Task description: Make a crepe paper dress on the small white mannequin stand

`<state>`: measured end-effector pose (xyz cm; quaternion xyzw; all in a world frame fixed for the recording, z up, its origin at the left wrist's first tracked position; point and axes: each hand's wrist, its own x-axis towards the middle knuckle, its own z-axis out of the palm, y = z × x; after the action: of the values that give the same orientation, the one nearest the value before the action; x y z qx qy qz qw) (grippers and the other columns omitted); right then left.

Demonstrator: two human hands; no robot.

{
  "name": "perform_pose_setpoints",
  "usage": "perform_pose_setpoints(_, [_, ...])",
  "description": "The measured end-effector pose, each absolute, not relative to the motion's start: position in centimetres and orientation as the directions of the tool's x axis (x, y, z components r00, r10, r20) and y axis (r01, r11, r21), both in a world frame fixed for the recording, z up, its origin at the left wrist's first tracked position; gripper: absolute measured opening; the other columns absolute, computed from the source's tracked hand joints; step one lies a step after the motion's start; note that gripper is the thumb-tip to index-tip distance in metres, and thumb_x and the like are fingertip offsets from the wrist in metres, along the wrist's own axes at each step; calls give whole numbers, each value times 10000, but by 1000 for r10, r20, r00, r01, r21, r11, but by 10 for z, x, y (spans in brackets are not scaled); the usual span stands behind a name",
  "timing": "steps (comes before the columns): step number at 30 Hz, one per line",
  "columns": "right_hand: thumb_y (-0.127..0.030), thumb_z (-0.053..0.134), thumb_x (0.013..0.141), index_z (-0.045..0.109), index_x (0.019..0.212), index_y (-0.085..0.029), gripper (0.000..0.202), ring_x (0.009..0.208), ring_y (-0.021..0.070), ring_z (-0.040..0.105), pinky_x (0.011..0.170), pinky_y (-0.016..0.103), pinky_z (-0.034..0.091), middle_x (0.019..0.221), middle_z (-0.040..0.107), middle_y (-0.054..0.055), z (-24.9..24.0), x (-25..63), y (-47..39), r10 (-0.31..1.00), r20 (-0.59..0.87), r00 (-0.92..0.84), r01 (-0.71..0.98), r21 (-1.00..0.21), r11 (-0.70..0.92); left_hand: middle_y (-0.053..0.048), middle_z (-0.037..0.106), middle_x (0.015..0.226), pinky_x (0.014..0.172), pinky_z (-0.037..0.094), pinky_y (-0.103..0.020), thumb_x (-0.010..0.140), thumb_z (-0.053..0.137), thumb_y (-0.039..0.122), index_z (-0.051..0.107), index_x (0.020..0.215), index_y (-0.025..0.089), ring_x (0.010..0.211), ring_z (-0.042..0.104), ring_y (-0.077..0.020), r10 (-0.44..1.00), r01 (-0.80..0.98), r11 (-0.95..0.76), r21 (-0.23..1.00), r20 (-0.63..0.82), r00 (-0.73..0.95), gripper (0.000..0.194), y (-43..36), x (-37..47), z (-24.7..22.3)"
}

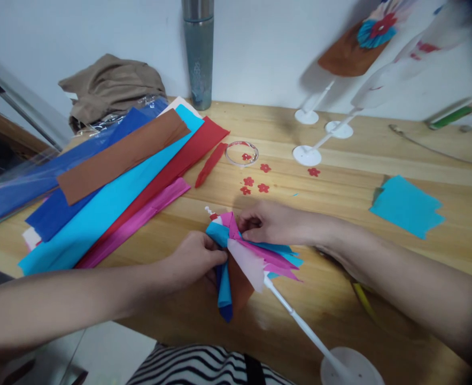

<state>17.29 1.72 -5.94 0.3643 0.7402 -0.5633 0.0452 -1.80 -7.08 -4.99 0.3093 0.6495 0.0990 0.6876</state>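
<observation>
Striped cloth (195, 369): at the bottom edge, crossed by a black band.
White stand (295, 315): slanting, its round base (351, 368) near the cloth, its upper end meeting the paper bundle.
Paper bundle (240, 283): between the two hands, above the front part of the wooden table (404, 278); layers of blue, brown, pink and pale paper.
Left hand (195, 259): nearly closed, thumb and fingers pinching the bundle's blue fold.
Right hand (270, 222): fingers curled, thumb against the pink strip; whether it grips, I cannot tell.
Red flowers (263, 188): small, scattered beyond the right hand, one within the clear ring (230, 158).
Paper strips (123, 158): overlapping at the left, in brown, blues, red and pink.
Blue piece (406, 206): flat at the right, jagged-edged.
Bottle (199, 59): upright by the wall.
</observation>
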Motion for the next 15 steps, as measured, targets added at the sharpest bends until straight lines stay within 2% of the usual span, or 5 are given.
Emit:
perform_pose_setpoints(8, [-117, 527, 777, 641, 738, -158, 127, 689, 151, 520, 630, 266, 399, 708, 586, 0, -65, 169, 15, 524, -496, -692, 624, -776, 90, -13, 639, 551, 499, 484, -227, 796, 642, 191, 642, 656, 143, 486, 615, -140, 549, 261, 775, 576, -818, 172, 147, -73, -21, -56])
perform_pose_setpoints(15, [-86, 500, 778, 562, 675, -166, 144, 679, 139, 471, 642, 269, 375, 671, 529, -14, -56, 163, 12, 558, -496, -665, 675, -719, 165, 1, 605, 514, 496, 479, -221, 832, 614, 157, 618, 609, 141, 455, 587, -122, 569, 266, 760, 593, -805, 168, 223, -74, -20, -53])
